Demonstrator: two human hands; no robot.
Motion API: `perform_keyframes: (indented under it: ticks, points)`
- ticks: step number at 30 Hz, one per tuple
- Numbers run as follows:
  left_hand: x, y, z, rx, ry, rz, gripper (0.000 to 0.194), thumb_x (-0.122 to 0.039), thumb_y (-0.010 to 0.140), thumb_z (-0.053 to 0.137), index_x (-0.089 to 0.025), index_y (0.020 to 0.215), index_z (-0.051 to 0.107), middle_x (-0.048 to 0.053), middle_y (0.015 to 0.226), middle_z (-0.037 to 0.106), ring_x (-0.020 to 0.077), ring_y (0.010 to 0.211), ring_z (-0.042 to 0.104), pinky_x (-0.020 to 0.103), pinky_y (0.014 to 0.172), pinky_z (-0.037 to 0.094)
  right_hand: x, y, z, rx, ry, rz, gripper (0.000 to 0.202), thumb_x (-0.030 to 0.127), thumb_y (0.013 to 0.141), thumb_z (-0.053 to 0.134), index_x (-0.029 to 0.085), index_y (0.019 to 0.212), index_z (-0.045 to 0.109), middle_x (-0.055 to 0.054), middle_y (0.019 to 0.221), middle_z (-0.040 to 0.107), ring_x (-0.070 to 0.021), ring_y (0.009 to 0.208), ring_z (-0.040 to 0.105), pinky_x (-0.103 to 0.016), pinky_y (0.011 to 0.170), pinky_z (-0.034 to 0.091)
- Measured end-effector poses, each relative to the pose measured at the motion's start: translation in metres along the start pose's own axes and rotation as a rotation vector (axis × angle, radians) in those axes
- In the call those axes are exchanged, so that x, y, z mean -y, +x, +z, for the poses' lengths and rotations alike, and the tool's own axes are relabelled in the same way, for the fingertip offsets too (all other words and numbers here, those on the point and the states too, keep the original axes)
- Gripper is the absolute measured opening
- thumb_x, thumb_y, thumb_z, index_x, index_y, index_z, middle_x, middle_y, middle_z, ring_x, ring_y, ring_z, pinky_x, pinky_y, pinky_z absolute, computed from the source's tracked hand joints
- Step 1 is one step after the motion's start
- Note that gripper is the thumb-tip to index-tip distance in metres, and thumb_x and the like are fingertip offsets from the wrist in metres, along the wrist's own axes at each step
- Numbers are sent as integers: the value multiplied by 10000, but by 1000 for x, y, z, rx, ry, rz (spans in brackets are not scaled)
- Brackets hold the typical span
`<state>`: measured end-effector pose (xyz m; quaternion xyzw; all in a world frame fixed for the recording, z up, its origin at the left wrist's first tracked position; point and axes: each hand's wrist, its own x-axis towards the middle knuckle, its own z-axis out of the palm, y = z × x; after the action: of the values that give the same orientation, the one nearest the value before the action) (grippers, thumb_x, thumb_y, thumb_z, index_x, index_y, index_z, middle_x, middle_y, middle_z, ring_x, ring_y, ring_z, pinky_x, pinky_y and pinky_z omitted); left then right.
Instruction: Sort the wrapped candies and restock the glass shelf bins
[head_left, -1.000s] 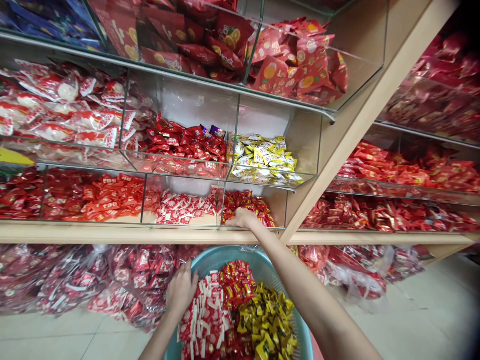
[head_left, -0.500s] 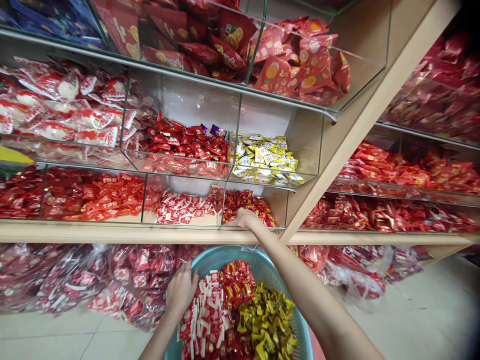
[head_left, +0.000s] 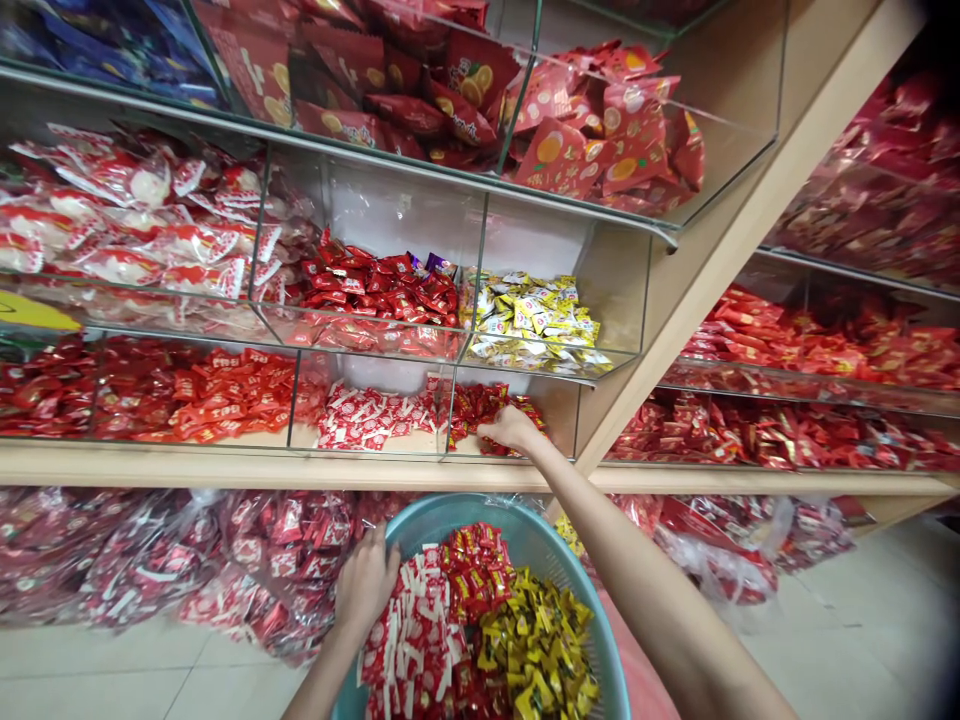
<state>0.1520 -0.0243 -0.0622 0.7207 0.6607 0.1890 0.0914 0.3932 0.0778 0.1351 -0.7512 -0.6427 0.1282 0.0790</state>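
My left hand (head_left: 367,578) grips the left rim of a light blue plastic basket (head_left: 577,575), fingers over the edge. Inside lie red-and-white wrapped candies (head_left: 412,635) on the left, small red packets (head_left: 478,570) at the back and yellow-green wrapped candies (head_left: 536,640) on the right. My right hand (head_left: 510,430) reaches over the basket into the lower right shelf bin. Its fingers curl down around red-wrapped candies (head_left: 476,405) there; how many they hold is hidden.
Clear dividers (head_left: 486,265) and front panels split the shelves into bins of wrapped sweets. A wooden ledge (head_left: 187,465) runs below, and a slanting wooden post (head_left: 679,320) stands right of my forearm. Plastic bags of candies (head_left: 277,550) lie under the ledge on the tiled floor (head_left: 112,665).
My right hand has moved right and slightly up within the bin, over the red candies. The left hand stays on the basket rim. The whole view has shifted slightly.
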Motion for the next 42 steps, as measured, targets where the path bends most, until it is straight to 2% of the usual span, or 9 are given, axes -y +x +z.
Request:
perform_keyframes:
  ticks: [3, 8, 13, 16, 23, 27, 30, 35, 42]
  points:
    - [0, 0, -1, -10, 8, 0, 453, -335, 887, 258, -98, 1197, 488, 158, 1102, 610, 206, 862, 636, 306, 689, 498, -3, -3, -11, 42, -70, 16, 387, 402, 608, 633, 103, 850, 671, -90, 826, 668, -164, 706, 603, -212, 519, 391]
    - [0, 0, -1, 3, 7, 2, 460, -332, 888, 266, -86, 1226, 459, 156, 1079, 623, 205, 849, 638, 308, 682, 502, 3, -10, -15, 218, -172, 31, 424, 380, 556, 700, 102, 874, 666, -107, 864, 673, -197, 757, 622, -230, 559, 425]
    - [-1, 0, 0, 25, -10, -17, 451, -325, 893, 259, -88, 1222, 457, 142, 1070, 629, 191, 847, 641, 291, 676, 506, 11, -11, -14, 263, -197, 56, 577, 415, 533, 713, 109, 1015, 625, -135, 989, 655, -230, 871, 617, -257, 639, 452]
    - [-2, 0, -2, 21, 12, -16, 440, -323, 890, 272, -91, 1210, 467, 141, 1109, 613, 195, 874, 635, 295, 705, 502, 12, -11, -12, 263, -203, 41, 606, 446, 543, 704, 102, 1034, 615, -150, 1050, 633, -238, 914, 604, -260, 656, 446]
    - [-1, 0, -3, 1, -7, -1, 432, -315, 888, 282, -93, 1202, 479, 141, 1107, 614, 189, 871, 635, 287, 699, 501, 4, -8, -10, 215, -158, -67, 452, 504, 606, 669, 128, 856, 655, -76, 879, 663, -175, 748, 601, -216, 524, 376]
    - [-1, 0, -1, 0, -3, -5, 434, -314, 887, 277, -92, 1192, 489, 143, 1122, 608, 182, 850, 642, 274, 676, 503, -5, -5, -17, 117, -190, -191, 398, 505, 625, 669, 149, 802, 651, -49, 793, 653, -155, 714, 577, -208, 523, 345]
    - [-1, 1, -1, 0, 7, -12, 420, -313, 884, 281, -112, 1180, 502, 131, 1119, 613, 181, 837, 645, 275, 669, 498, -7, -3, -14, 115, -262, -287, 348, 482, 645, 663, 162, 781, 656, -47, 770, 658, -150, 693, 574, -207, 526, 337]
    - [-2, 0, -4, 2, 17, 5, 428, -315, 883, 281, -105, 1190, 490, 135, 1117, 615, 194, 894, 632, 289, 721, 491, -4, 0, -2, 145, -323, -365, 289, 389, 668, 654, 189, 875, 668, -50, 844, 680, -155, 726, 594, -200, 554, 354]
    - [1, 0, 1, -5, 14, 0, 447, -335, 889, 273, -97, 1210, 473, 139, 1122, 613, 198, 906, 629, 293, 723, 493, 4, -1, -5, 171, -361, -347, 332, 346, 634, 675, 198, 931, 674, -75, 934, 681, -198, 832, 616, -211, 626, 401]
